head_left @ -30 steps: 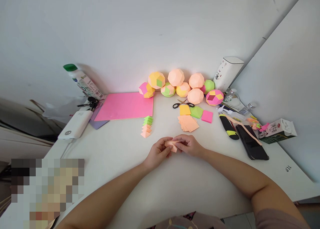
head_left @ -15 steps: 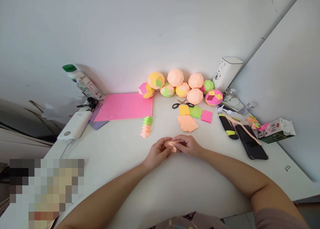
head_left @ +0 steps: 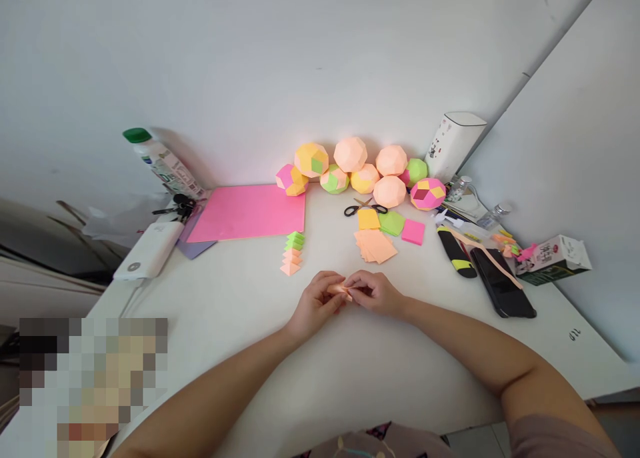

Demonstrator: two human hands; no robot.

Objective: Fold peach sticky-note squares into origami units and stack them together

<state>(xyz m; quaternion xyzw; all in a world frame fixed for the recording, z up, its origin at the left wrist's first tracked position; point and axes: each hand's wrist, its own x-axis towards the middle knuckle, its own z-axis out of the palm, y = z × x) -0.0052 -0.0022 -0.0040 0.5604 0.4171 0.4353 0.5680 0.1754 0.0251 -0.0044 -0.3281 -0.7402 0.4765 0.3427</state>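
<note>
A small peach folded paper piece [head_left: 341,289] sits between both hands at the middle of the white desk [head_left: 250,325]. My left hand [head_left: 316,303] pinches its left side, fingers curled. My right hand [head_left: 376,291] pinches its right side, fingers closed over it. Just beyond the hands lies a loose pile of peach paper squares [head_left: 376,245]. A small row of folded green and peach paper units [head_left: 293,252] stands to the left of that pile.
Several paper polyhedron balls [head_left: 367,171] line the back wall, with scissors [head_left: 364,209] and sticky-note pads [head_left: 391,224] before them. A pink sheet [head_left: 249,212], a white power bank [head_left: 149,250] and a bottle [head_left: 163,161] are left. A phone [head_left: 503,283] and a carton [head_left: 556,261] are right.
The hands have closed tighter over the paper piece, so less of it shows. Their place on the desk is nearly unchanged.
</note>
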